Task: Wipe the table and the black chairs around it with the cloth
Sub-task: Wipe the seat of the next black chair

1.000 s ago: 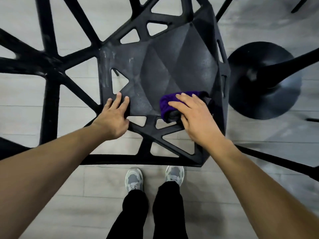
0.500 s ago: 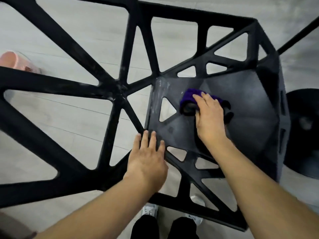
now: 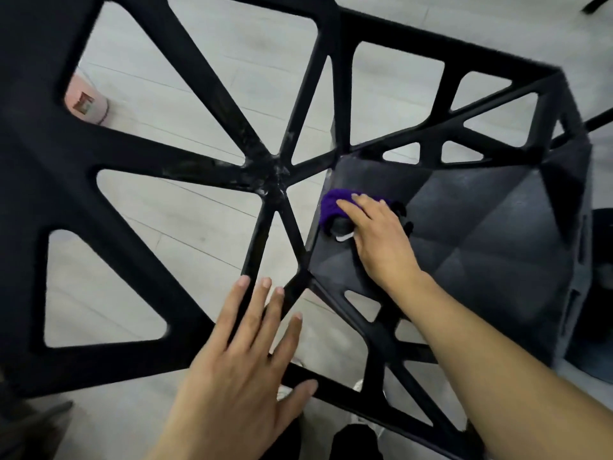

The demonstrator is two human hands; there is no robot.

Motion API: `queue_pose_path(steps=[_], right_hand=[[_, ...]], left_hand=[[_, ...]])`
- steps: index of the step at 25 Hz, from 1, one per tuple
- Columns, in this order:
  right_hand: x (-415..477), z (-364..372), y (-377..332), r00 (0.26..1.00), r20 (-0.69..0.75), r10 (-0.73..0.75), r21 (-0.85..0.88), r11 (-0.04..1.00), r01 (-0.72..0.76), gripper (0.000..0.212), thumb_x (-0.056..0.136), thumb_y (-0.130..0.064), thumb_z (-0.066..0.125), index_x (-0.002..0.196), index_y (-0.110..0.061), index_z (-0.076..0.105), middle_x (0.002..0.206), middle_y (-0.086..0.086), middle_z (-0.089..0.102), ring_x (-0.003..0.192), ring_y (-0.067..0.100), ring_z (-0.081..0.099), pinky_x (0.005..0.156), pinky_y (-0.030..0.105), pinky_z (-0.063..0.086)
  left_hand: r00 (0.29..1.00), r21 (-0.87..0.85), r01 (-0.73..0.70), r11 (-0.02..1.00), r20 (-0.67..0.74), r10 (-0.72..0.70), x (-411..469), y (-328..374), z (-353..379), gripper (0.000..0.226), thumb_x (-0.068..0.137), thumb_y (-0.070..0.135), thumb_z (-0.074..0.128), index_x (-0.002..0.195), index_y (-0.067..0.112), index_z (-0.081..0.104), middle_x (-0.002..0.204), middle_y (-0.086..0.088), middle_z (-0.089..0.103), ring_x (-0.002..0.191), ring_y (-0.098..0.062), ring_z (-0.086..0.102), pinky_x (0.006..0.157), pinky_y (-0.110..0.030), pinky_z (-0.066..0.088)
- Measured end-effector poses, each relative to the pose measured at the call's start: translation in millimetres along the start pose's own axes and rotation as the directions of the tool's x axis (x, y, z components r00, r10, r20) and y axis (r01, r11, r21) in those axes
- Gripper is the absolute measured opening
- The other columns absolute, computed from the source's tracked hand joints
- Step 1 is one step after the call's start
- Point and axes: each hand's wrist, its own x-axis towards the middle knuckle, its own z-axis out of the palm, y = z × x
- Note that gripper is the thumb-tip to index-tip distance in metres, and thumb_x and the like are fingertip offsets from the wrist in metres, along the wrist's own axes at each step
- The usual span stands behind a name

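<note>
bare forearms point(image 3: 491, 353), no sleeves — black trousers point(image 3: 356, 443) below, pale shoes point(image 3: 360, 386) just showing.

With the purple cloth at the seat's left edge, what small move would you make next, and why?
Probably slide the right hand and purple cloth rightward across the black faceted plastic chair seat: the cloth sits at the seat's left edge, with broad seat surface lying to its right.

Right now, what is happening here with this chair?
A person is wiping a black chair. The right hand presses a purple cloth flat against the left part of the seat. The left hand is open, fingers spread, over the chair's open frame near its front edge. Pale streaks show on the frame's bars to the left.
</note>
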Motion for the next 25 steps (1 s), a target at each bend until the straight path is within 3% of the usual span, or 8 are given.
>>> queue_pose_path(steps=[3, 6, 11, 13, 15, 19, 22, 25], right_hand=[[57.0, 6.2, -1.2, 0.982, -0.123, 0.146, 0.036, 0.989, -0.142, 0.054, 0.089, -0.001, 0.049, 0.142, -0.012, 0.054, 0.143, 0.015, 0.052, 0.132, 0.038, 0.048, 0.117, 0.051, 0.029], [32.4, 21.2, -25.1, 0.96, -0.162, 0.229, 0.138, 0.968, -0.208, 0.053, 0.088, -0.001, 0.05, 0.14, -0.009, 0.056, 0.139, 0.017, 0.055, 0.13, 0.038, 0.048, 0.118, 0.052, 0.028], [-54.2, 2.4, -36.0, 0.997, 0.036, -0.062, 0.129, 0.99, 0.057, 0.057, 0.086, -0.016, 0.034, 0.137, -0.012, 0.059, 0.136, 0.013, 0.057, 0.122, 0.033, 0.054, 0.104, 0.051, 0.045], [-12.6, -15.5, -22.0, 0.983, -0.164, 0.08, 0.159, 0.986, -0.053, 0.055, 0.086, -0.01, 0.039, 0.137, -0.009, 0.059, 0.135, 0.015, 0.056, 0.121, 0.034, 0.052, 0.105, 0.049, 0.043], [49.7, -26.9, -7.6, 0.918, -0.311, 0.248, 0.157, 0.966, -0.207, 0.057, 0.087, 0.001, 0.043, 0.142, -0.009, 0.054, 0.14, 0.017, 0.052, 0.127, 0.035, 0.048, 0.111, 0.045, 0.037], [89.9, -3.4, -1.4, 0.941, -0.214, 0.264, 0.108, 0.963, -0.246, 0.06, 0.089, 0.007, 0.041, 0.148, -0.003, 0.044, 0.152, 0.02, 0.041, 0.141, 0.037, 0.036, 0.12, 0.045, 0.026], [33.8, 14.8, -20.2, 0.972, -0.167, 0.164, 0.14, 0.98, -0.142, 0.056, 0.086, 0.003, 0.047, 0.142, -0.002, 0.051, 0.147, 0.022, 0.048, 0.136, 0.04, 0.043, 0.118, 0.05, 0.03], [-26.2, 22.1, -44.9, 0.993, -0.047, 0.112, 0.212, 0.972, -0.1, 0.057, 0.085, 0.0, 0.049, 0.141, -0.005, 0.055, 0.144, 0.017, 0.052, 0.133, 0.034, 0.046, 0.117, 0.045, 0.032]], left_hand=[[0.995, -0.054, -0.05, 0.997, -0.093, 0.045, 12.6, 14.8, 15.3, 0.067, 0.097, 0.067, 0.041, 0.131, 0.016, 0.068, 0.135, -0.021, 0.064, 0.139, -0.042, 0.048, 0.113, -0.064, 0.029], [0.995, -0.127, 0.019, 0.992, -0.1, -0.032, 23.7, 22.4, 20.2, 0.069, 0.097, 0.063, 0.041, 0.137, 0.012, 0.063, 0.14, -0.019, 0.061, 0.142, -0.039, 0.045, 0.116, -0.061, 0.029], [0.985, -0.208, 0.123, 0.97, -0.093, -0.144, 26.8, 27.3, 10.7, 0.072, 0.093, 0.064, 0.044, 0.135, 0.009, 0.064, 0.138, -0.015, 0.064, 0.141, -0.037, 0.047, 0.118, -0.059, 0.029], [0.968, -0.239, 0.152, 0.959, -0.162, -0.194, 27.5, 30.7, 12.7, 0.071, 0.093, 0.064, 0.044, 0.131, 0.008, 0.067, 0.134, -0.013, 0.066, 0.139, -0.036, 0.05, 0.117, -0.058, 0.033], [0.945, -0.256, 0.176, 0.95, -0.225, -0.236, 28.3, 33.0, 16.1, 0.071, 0.091, 0.064, 0.046, 0.129, 0.008, 0.069, 0.134, -0.013, 0.067, 0.138, -0.035, 0.052, 0.115, -0.058, 0.035], [0.922, -0.267, 0.188, 0.945, -0.285, -0.264, 32.4, 34.7, 20.2, 0.069, 0.093, 0.061, 0.041, 0.127, 0.008, 0.069, 0.134, -0.011, 0.067, 0.137, -0.034, 0.052, 0.116, -0.057, 0.033], [0.925, -0.283, 0.188, 0.941, -0.271, -0.266, 31.7, 34.8, 16.8, 0.061, 0.093, 0.056, 0.043, 0.117, 0.007, 0.072, 0.133, -0.011, 0.068, 0.136, -0.033, 0.053, 0.119, -0.055, 0.029], [0.924, -0.297, 0.191, 0.935, -0.266, -0.274, 31.4, 34.8, 14.2, 0.053, 0.09, 0.049, 0.048, 0.111, 0.007, 0.072, 0.131, -0.012, 0.068, 0.134, -0.034, 0.054, 0.119, -0.054, 0.03]])
